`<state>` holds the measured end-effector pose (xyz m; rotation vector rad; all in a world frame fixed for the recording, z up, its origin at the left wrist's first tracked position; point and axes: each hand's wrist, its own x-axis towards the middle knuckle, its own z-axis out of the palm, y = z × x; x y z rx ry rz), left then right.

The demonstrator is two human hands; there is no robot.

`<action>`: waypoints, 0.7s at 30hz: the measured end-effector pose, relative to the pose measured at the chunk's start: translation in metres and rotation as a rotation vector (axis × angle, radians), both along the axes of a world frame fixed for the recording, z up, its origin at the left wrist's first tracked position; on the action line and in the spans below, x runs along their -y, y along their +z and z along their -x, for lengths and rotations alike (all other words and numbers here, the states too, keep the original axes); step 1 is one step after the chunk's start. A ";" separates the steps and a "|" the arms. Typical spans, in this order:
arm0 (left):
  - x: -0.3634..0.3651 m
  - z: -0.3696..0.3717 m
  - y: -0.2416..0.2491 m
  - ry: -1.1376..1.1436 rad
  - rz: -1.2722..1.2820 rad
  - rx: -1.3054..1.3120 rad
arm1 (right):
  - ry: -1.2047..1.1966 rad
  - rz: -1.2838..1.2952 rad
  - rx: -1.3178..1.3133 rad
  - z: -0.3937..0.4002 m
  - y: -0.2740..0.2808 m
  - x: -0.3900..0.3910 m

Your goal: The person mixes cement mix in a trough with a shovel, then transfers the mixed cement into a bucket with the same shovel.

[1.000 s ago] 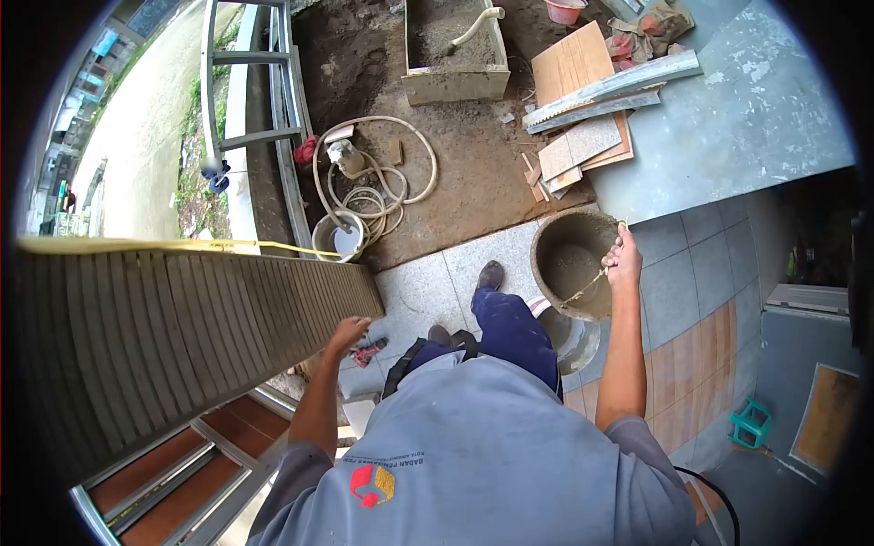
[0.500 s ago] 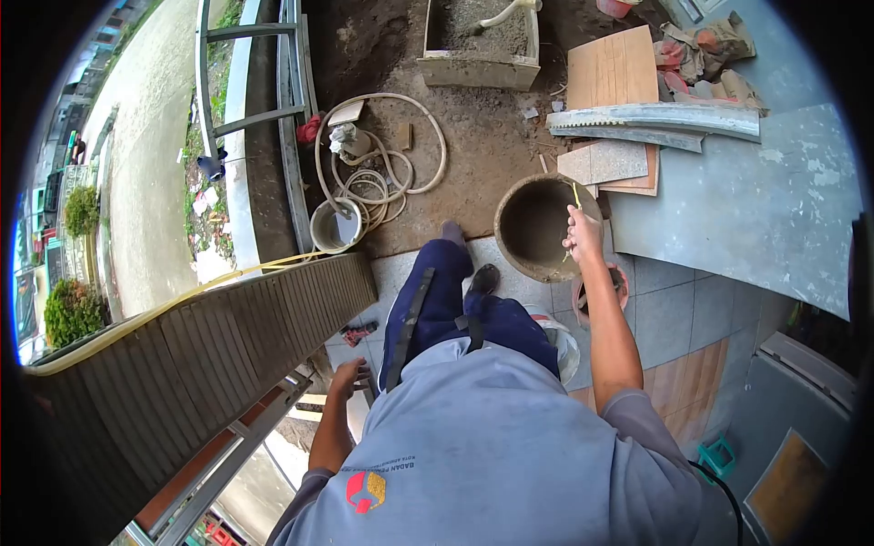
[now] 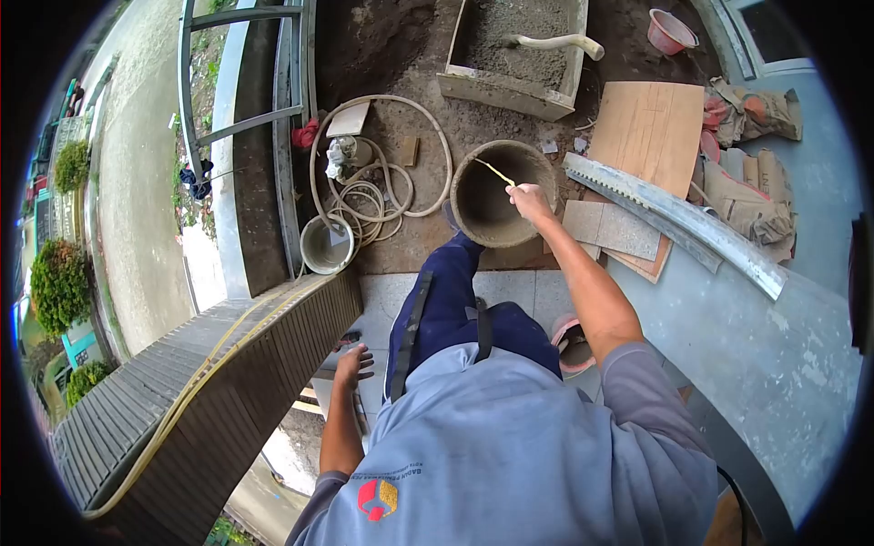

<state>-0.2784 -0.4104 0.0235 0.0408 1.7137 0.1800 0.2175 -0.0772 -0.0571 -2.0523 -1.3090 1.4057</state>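
My right hand (image 3: 530, 202) is closed around the thin yellow handle (image 3: 493, 170) of a round, cement-crusted bucket (image 3: 462, 224). The bucket's wide mouth faces up at me, and its inside looks dark and hollow. It hangs or rests in front of my legs; whether its base touches the ground is hidden. My left hand (image 3: 353, 367) hangs low at my left side with its fingers apart, holding nothing. Near it is the side of the slatted ledge (image 3: 300, 332).
Ahead lies a mortar trough (image 3: 510, 94) with a hoe-like handle (image 3: 555, 43) in it. A coiled hose (image 3: 446, 164) and a water bucket (image 3: 314, 257) are at left. Boards (image 3: 646, 136), a metal strip (image 3: 692, 232) and a pink bucket (image 3: 672, 32) lie right.
I have stepped forward toward the trough. My right hand has carried the bucket forward and to the left, off the tiled edge and over the dirt. My left hand stays low and empty.
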 end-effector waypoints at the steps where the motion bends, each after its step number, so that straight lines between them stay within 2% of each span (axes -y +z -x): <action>1: -0.022 -0.011 0.013 -0.013 0.005 -0.008 | 0.064 -0.005 0.039 0.003 -0.001 -0.018; 3: -0.063 -0.027 0.034 -0.078 0.015 -0.035 | 0.193 -0.033 0.097 0.005 -0.011 -0.055; 6: -0.095 -0.021 0.036 -0.072 -0.041 -0.085 | 0.377 -0.079 0.159 0.007 -0.037 -0.107; 10: -0.128 -0.026 0.054 -0.019 -0.081 -0.166 | 0.896 -0.413 0.404 0.003 -0.092 -0.164; 13: -0.148 -0.043 0.061 -0.045 -0.054 -0.191 | 0.918 -0.476 0.412 0.003 -0.118 -0.195; 17: -0.185 -0.083 0.051 -0.057 -0.064 -0.204 | 0.934 -0.389 0.336 0.023 -0.147 -0.198; 19: -0.230 -0.123 0.048 -0.128 -0.116 -0.246 | 1.130 -0.132 0.284 0.047 -0.150 -0.179; 21: -0.286 -0.165 0.044 -0.251 -0.198 -0.257 | 1.025 0.275 0.246 0.065 -0.124 -0.158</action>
